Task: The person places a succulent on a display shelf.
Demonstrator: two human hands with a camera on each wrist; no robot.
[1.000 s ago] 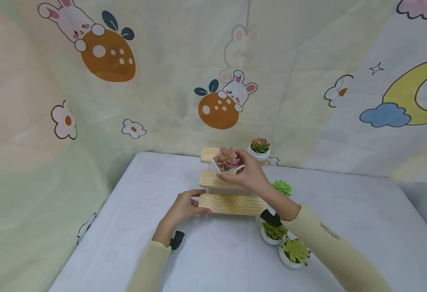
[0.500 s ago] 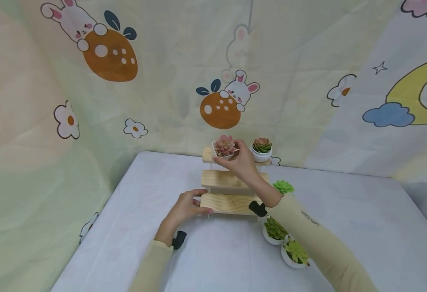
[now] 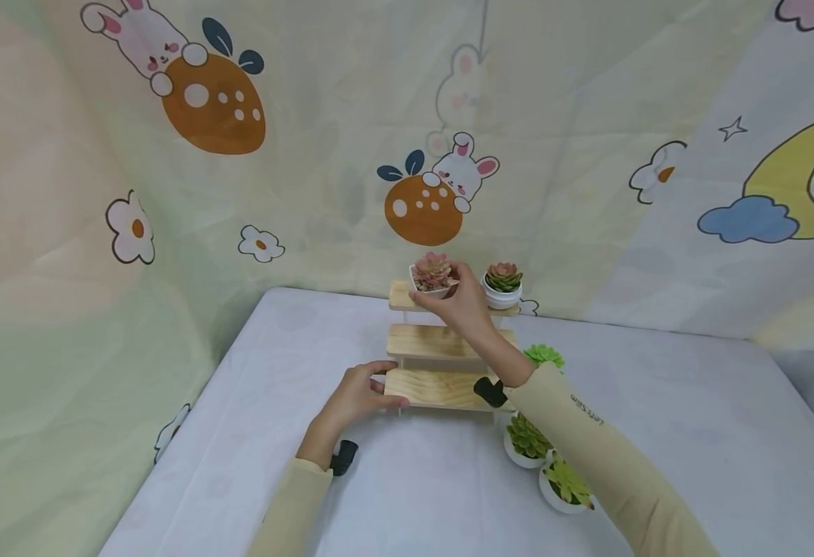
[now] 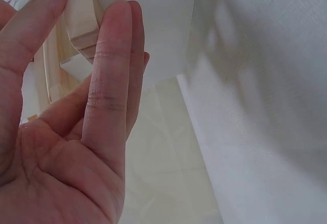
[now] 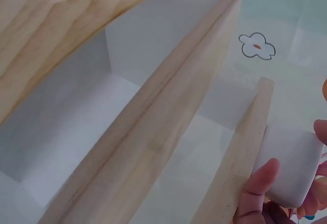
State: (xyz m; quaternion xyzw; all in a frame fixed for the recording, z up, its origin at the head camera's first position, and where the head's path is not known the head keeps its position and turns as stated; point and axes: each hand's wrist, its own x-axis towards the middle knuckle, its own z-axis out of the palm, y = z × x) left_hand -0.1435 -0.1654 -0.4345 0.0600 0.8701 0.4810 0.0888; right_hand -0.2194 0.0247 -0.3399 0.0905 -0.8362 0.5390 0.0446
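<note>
A three-tier wooden stand (image 3: 421, 340) is on the white-covered table. At the left end of its lowest board (image 3: 435, 387), my left hand (image 3: 358, 394) grips the edge, thumb in front and fingers behind. My right hand (image 3: 466, 305) holds a square white pot with a pink succulent (image 3: 432, 271) at the left part of the top board (image 3: 398, 295). In the right wrist view the white pot (image 5: 290, 165) is between thumb and fingers, against or just above the top board; contact is unclear. A round white pot with a red-green succulent (image 3: 502, 286) stands on that board's right end.
Right of the stand, a bright green succulent (image 3: 543, 356) is partly hidden by the right forearm. Two round-potted green succulents, one behind (image 3: 527, 441) and one in front (image 3: 566, 483), sit beside that sleeve. A printed cloth backdrop (image 3: 323, 155) rises behind the table.
The right hand has carried the pink succulent up and back from above the middle board to the top board, then slightly right. The left hand keeps its place on the stand.
</note>
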